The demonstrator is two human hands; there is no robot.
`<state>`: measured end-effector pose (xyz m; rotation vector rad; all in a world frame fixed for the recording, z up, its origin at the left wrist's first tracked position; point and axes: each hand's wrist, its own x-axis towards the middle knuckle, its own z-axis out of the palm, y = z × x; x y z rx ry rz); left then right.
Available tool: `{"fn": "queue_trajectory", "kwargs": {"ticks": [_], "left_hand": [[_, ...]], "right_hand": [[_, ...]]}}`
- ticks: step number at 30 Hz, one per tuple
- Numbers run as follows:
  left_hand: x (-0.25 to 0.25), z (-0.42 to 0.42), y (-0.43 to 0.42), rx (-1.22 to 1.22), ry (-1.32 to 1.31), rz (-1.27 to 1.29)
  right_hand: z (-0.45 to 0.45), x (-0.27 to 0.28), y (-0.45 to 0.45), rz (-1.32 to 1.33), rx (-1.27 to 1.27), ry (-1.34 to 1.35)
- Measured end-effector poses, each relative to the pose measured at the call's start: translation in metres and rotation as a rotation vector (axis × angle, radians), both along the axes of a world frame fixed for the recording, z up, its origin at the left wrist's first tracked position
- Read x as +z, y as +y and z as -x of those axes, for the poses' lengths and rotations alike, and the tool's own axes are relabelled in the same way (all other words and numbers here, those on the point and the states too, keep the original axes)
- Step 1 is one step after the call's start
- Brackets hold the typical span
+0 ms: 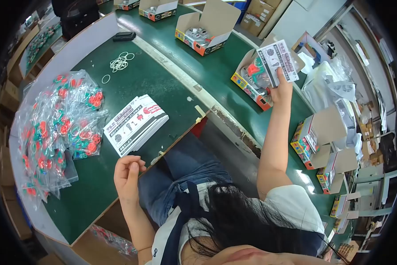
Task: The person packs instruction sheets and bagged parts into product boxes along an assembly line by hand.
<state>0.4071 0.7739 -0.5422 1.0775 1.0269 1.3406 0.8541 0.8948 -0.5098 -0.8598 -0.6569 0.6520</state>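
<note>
My right hand point(281, 91) grips a printed leaflet point(278, 62) by its lower edge, thumb on top. It holds the leaflet over an open box point(253, 90) with yellow and red sides. Inside that box a bag of red and green parts point(257, 68) shows, partly hidden by the leaflet. Close to the table's front edge, my left hand point(128, 176) is loosely closed, with the thumb against the curled fingers and nothing visible in them. Just beyond its fingertips lies a stack of similar printed leaflets point(136, 121) on the green table point(92, 190).
Clear bags of red and green parts point(59, 132) are heaped on the left. Pale rubber bands point(120, 62) and a dark object point(124, 36) lie farther back. Several open boxes line the green belt point(225, 84), including one box point(307, 143) at right. A pale rail point(176, 66) separates table and belt.
</note>
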Motion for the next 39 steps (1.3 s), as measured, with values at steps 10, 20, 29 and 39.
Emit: {"fn": "queue_trajectory", "kwargs": {"ticks": [10,20,29,39], "left_hand": [[-0.004,-0.002,0.001,0.003,0.034,0.032],[-0.008,-0.016,0.007,-0.018,0.05,0.082],[-0.004,-0.023,0.005,-0.04,0.039,0.07],[-0.009,-0.011,-0.002,-0.071,0.028,0.072]], "right_hand": [[-0.07,-0.087,0.019,0.403,-0.645,-0.8],[-0.078,-0.075,-0.001,0.485,-0.464,-0.514],[-0.017,-0.035,-0.03,0.771,-0.763,-1.423],[0.029,-0.015,-0.025,0.592,-0.481,-1.533]]}}
